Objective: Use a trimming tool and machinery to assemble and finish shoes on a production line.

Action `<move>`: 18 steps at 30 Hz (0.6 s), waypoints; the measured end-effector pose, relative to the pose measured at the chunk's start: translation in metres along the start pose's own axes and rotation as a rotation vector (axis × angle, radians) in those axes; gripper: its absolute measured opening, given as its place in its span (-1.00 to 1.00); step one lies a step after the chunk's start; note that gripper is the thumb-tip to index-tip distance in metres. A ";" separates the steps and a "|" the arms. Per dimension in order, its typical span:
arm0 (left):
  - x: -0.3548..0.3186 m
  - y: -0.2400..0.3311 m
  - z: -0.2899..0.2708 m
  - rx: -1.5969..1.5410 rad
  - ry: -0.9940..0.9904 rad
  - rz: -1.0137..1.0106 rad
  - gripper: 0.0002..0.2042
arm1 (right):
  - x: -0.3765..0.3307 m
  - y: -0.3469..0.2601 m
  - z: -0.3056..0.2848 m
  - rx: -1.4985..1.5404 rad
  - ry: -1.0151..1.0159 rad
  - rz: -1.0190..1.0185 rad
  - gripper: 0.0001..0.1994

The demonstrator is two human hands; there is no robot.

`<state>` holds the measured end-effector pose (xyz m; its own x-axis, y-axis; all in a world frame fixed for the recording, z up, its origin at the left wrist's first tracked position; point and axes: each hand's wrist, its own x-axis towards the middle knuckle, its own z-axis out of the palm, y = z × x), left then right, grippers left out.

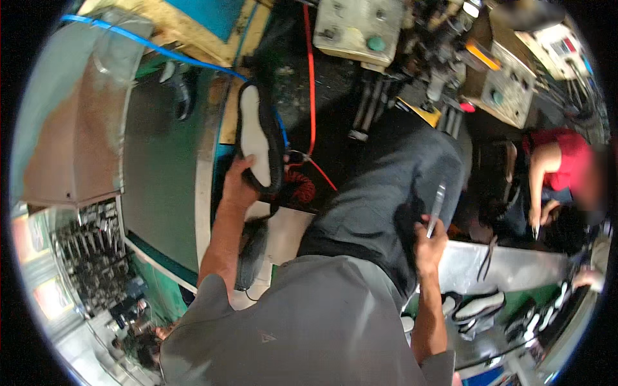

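Note:
My left hand (239,183) grips a black shoe (257,138) by one end, the thumb on its pale underside. That underside faces up, with a dark border around it. Over my right thigh, my right hand (430,246) is closed around a slim silvery tool (438,202) that points away from me. Whether it is a pen or a blade I cannot tell. A dark grey, shoe-like item (252,252) lies by my left forearm on a pale surface.
A green conveyor belt (161,161) runs along my left. Blue (174,56) and red (312,96) hoses cross ahead. A control box (357,29) and machinery stand beyond my legs. At right, a person in red (560,161) sits near a metal ledge (521,267) and several shoes (479,305).

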<state>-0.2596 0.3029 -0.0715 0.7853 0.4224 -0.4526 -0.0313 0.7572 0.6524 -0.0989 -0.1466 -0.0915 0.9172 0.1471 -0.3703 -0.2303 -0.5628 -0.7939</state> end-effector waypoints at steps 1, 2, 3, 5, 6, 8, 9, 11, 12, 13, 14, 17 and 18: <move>-0.003 0.013 -0.051 0.036 0.224 0.059 -0.42 | 0.003 -0.003 -0.006 0.084 -0.047 0.129 -0.76; -0.003 0.033 -0.079 0.008 0.384 0.065 -0.48 | 0.005 -0.001 -0.011 0.190 -0.017 0.192 -0.77; 0.000 0.049 -0.105 0.122 0.592 0.193 -0.48 | 0.007 -0.001 -0.013 0.293 0.016 0.257 -0.78; 0.004 0.086 -0.163 0.445 0.782 0.360 -0.23 | 0.012 -0.009 -0.019 0.465 0.047 0.305 -0.83; 0.001 0.095 -0.205 0.641 0.881 0.521 -0.11 | 0.018 -0.009 -0.020 0.534 0.043 0.310 -0.83; -0.001 0.116 -0.280 1.309 1.180 0.323 0.05 | 0.024 -0.009 -0.021 0.647 0.075 0.364 -0.85; 0.007 0.120 -0.294 1.496 1.213 0.040 0.10 | 0.024 -0.005 -0.027 0.637 0.095 0.363 -0.85; 0.010 0.100 -0.332 1.884 1.116 -0.051 0.13 | 0.025 0.010 -0.049 0.797 0.092 0.432 -0.87; 0.009 0.094 -0.360 2.281 1.012 -0.120 0.15 | 0.025 0.021 -0.057 0.828 0.090 0.431 -0.82; 0.004 0.120 -0.397 2.270 0.886 0.243 0.09 | 0.017 0.017 -0.062 0.862 0.113 0.401 -0.82; 0.013 0.147 -0.413 2.307 0.814 0.273 0.09 | 0.012 0.023 -0.060 0.831 0.199 0.444 -0.83; 0.031 0.201 -0.413 2.677 -0.153 0.478 -0.68 | -0.004 0.057 -0.068 0.592 0.339 0.551 -0.76; 0.052 0.191 -0.399 2.525 0.170 0.064 -0.69 | -0.022 0.094 -0.073 0.556 0.386 0.541 -0.65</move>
<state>-0.4717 0.6681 -0.2129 0.7782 0.5181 -0.3550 0.4652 -0.8552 -0.2285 -0.1169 -0.2623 -0.1224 0.6584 -0.3692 -0.6559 -0.7003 0.0189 -0.7136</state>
